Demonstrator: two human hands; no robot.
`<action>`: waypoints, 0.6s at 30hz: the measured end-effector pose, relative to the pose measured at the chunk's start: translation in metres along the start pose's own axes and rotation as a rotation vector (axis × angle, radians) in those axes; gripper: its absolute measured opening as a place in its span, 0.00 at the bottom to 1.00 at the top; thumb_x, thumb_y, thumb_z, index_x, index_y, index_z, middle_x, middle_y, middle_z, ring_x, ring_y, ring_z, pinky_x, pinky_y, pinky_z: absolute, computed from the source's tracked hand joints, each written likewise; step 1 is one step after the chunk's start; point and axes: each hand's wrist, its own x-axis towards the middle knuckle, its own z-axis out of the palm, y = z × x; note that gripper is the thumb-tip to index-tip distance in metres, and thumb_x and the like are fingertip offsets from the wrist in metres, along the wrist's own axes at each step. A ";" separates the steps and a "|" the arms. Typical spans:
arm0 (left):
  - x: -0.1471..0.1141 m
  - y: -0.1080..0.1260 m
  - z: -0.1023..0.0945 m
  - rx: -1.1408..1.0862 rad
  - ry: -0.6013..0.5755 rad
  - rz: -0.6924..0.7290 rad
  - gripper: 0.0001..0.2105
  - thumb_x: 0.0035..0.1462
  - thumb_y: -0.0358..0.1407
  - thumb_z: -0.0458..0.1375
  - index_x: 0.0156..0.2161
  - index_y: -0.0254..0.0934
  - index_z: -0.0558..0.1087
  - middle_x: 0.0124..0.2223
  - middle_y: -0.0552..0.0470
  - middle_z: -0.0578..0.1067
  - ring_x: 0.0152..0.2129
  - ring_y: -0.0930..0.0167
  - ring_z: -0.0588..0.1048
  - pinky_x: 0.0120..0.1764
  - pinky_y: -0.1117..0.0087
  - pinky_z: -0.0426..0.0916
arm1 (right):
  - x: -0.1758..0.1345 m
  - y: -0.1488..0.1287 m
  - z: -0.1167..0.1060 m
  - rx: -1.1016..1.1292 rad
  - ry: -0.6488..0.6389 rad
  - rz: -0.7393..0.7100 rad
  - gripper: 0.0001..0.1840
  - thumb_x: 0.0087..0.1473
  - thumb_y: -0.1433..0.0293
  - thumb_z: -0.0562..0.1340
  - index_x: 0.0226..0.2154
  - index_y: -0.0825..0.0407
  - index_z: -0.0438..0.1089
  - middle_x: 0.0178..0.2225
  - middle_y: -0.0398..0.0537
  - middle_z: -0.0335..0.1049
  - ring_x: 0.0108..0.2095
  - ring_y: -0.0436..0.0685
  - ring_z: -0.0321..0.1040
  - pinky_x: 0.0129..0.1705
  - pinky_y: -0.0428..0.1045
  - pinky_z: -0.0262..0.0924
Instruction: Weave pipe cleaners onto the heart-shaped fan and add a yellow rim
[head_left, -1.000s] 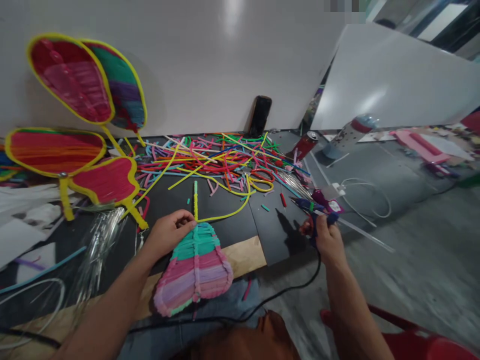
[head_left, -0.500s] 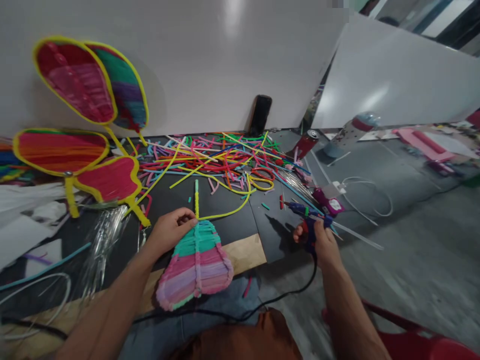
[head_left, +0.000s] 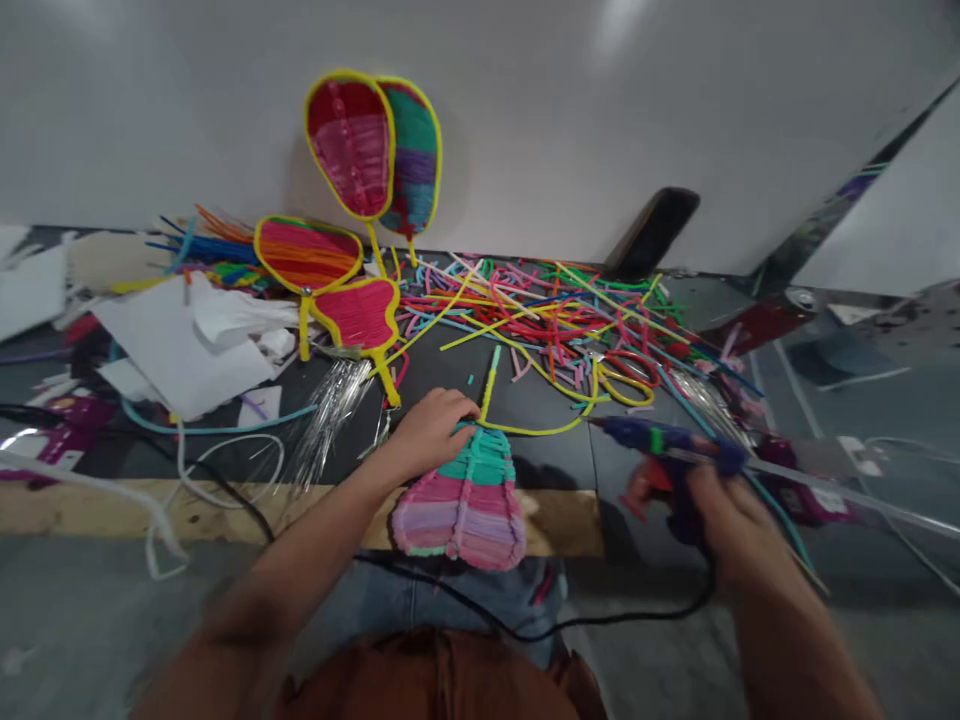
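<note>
My left hand (head_left: 437,428) is closed at the narrow top of a wing-shaped pipe-cleaner piece (head_left: 465,510), banded teal, pink and lilac. From that top rises a stem wrapped in yellow (head_left: 489,392) with a pale green tip. A long yellow pipe cleaner (head_left: 551,431) curves away to the right from the stem's base. My right hand (head_left: 705,500) grips a blue hot glue gun (head_left: 667,442), its nozzle pointing left towards the yellow pipe cleaner's curve. A clear glue stick (head_left: 840,488) sticks out of the gun's back, and its black cord (head_left: 600,622) droops over my lap.
Cut pipe cleaners (head_left: 517,315) lie heaped along the wall, with scissors (head_left: 630,375) among them. Finished yellow-edged fans (head_left: 352,150) stand at the back left. A phone (head_left: 652,235) leans on the wall near a red can (head_left: 780,318). Papers (head_left: 180,340) and white cable (head_left: 232,490) clutter the left.
The view has swung left, so things appear further right. The glue gun has come closer to the wing piece, nozzle near the yellow pipe cleaner. My left hand keeps its hold.
</note>
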 end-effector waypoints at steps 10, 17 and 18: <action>0.003 -0.001 0.001 -0.035 -0.017 -0.061 0.09 0.53 0.34 0.55 0.40 0.37 0.72 0.39 0.50 0.74 0.41 0.65 0.67 0.45 0.63 0.61 | 0.078 -0.017 0.064 -0.125 -0.606 -0.255 0.28 0.58 0.51 0.50 0.23 0.52 0.72 0.27 0.47 0.72 0.32 0.55 0.67 0.39 0.47 0.61; 0.002 0.000 -0.004 -0.117 -0.012 -0.044 0.05 0.56 0.32 0.55 0.32 0.37 0.73 0.41 0.50 0.73 0.42 0.68 0.67 0.48 0.64 0.60 | 0.089 -0.011 0.063 -0.189 -0.734 -0.226 0.26 0.59 0.53 0.50 0.25 0.53 0.71 0.28 0.47 0.71 0.31 0.53 0.66 0.37 0.46 0.61; 0.001 -0.001 -0.004 -0.122 -0.014 -0.035 0.06 0.56 0.32 0.54 0.32 0.37 0.73 0.41 0.50 0.73 0.43 0.68 0.67 0.48 0.64 0.60 | 0.089 -0.010 0.064 -0.182 -0.733 -0.221 0.25 0.59 0.53 0.50 0.25 0.53 0.71 0.28 0.47 0.71 0.31 0.53 0.66 0.37 0.46 0.62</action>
